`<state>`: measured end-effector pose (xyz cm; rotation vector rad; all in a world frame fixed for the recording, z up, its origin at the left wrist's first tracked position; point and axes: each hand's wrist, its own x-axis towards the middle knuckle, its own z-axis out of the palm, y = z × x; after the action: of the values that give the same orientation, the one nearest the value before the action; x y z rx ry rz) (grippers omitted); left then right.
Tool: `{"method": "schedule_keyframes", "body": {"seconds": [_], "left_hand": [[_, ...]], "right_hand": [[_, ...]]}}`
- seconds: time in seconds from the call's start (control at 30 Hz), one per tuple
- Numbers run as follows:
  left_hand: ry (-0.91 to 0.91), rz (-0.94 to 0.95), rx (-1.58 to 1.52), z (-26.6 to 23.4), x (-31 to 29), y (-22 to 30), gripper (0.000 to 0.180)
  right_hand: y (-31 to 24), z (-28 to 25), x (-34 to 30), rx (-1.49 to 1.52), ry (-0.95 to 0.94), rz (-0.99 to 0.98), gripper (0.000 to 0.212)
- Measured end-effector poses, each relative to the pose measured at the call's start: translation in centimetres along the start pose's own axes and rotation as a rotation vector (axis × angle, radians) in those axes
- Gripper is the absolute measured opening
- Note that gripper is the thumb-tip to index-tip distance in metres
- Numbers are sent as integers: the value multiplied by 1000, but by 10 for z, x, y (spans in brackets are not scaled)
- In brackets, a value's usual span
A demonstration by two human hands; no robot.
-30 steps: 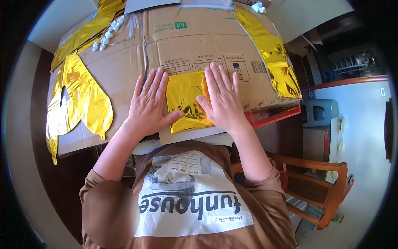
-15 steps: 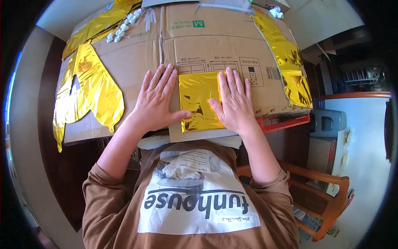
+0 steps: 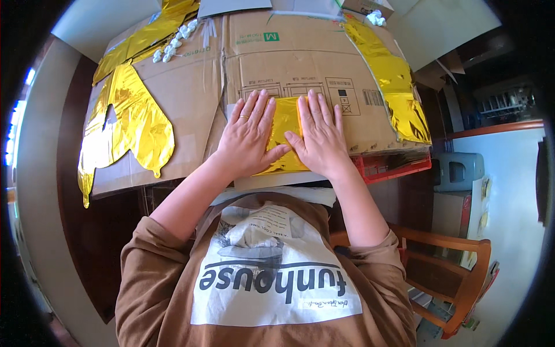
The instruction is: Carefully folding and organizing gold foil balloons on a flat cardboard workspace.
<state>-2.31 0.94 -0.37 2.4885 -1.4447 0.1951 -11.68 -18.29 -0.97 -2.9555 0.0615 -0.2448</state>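
Observation:
A folded sheet of shiny gold foil (image 3: 285, 124) lies between my two hands, on a flat piece of board (image 3: 272, 182) at the near edge of the cardboard. My left hand (image 3: 250, 133) is flat over the foil's left side, fingers stretched out and thumb resting across it. On the foil's right edge lies my right hand (image 3: 318, 133), also flat with its fingers pointing away from me. The two thumbs are close together over the foil. Part of the foil is hidden under both hands.
A large cardboard surface (image 3: 191, 87) spreads before me. Gold foil balloons lie at its left (image 3: 136, 118) and right (image 3: 384, 69). White knotted bits (image 3: 167, 49) sit at the far left. A red crate (image 3: 399, 168) and wooden chair (image 3: 462, 260) are on the right.
My left hand has slid right, from beside the foil onto its left part, nearer the right hand. The right hand stays flat on the right edge. The view has shifted slightly.

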Motion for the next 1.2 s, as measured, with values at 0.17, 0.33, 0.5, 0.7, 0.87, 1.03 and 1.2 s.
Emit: {"method": "schedule_keyframes", "body": {"seconds": [0.17, 0.33, 0.5, 0.7, 0.87, 1.03, 1.2], "left_hand": [[71, -2, 36, -5, 0, 11, 92], [48, -15, -49, 4, 8, 26, 93], [0, -13, 10, 11, 6, 22, 93], [-35, -31, -6, 5, 7, 25, 93], [-28, -24, -11, 4, 9, 24, 91], [-23, -21, -15, 2, 11, 23, 90], [-26, -14, -26, 2, 12, 21, 90]], "right_hand": [[0, 2, -2, -3, -4, -3, 82], [8, -3, 0, 162, 11, 21, 76], [24, -20, -32, 746, 353, 229, 47], [9, -14, -108, 879, 263, 620, 22], [-5, -2, -106, 1619, 18, 813, 24], [-4, -13, -111, 1765, -82, 890, 22], [0, -24, -125, 1683, -133, 891, 22]]}}
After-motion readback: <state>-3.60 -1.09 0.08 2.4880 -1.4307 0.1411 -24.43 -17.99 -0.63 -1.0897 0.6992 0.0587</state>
